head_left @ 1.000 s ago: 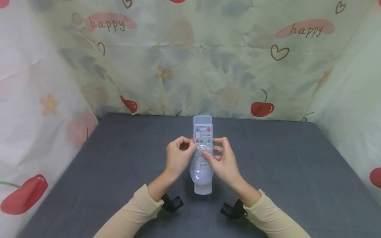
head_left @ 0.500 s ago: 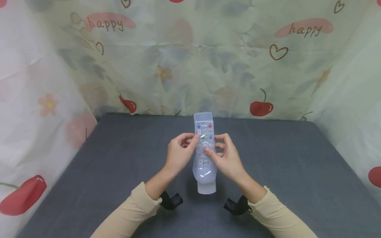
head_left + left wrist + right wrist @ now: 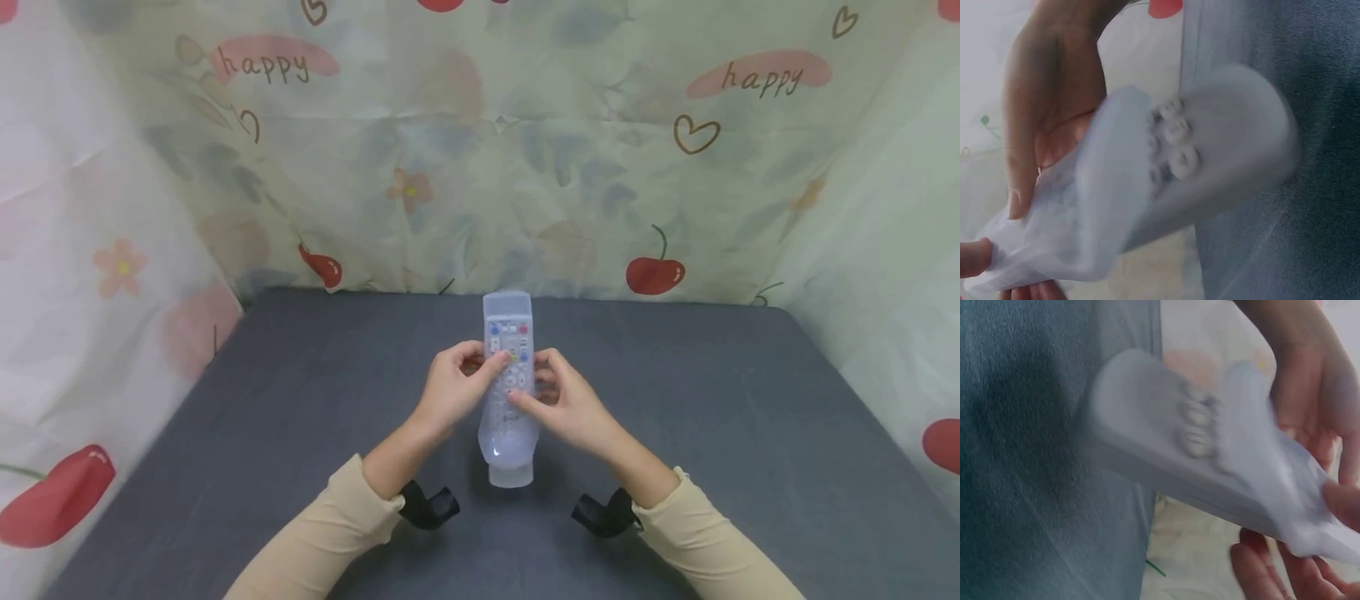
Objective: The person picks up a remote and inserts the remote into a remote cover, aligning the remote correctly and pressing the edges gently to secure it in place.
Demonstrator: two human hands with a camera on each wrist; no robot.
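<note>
Over the tabletop (image 3: pixel 300 400), the left hand (image 3: pixel 452 387) had brought its thumb inward; it and the right hand (image 3: pixel 573 407) pinched the sleeved remote (image 3: pixel 509 442) between fingers, seemingly steadying it.

I see a dark grey table (image 3: pixel 247 442) (woven-looking, on my feed), its far right corner rounded, with soft shadows lying across its near middle.

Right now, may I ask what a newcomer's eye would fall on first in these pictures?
Probably the pale remote control, one end poking out of a translucent cover, held by the left hand and right hand over the dark table. Next, perhaps, the red cherries on the patterned cloth behind it.
</note>
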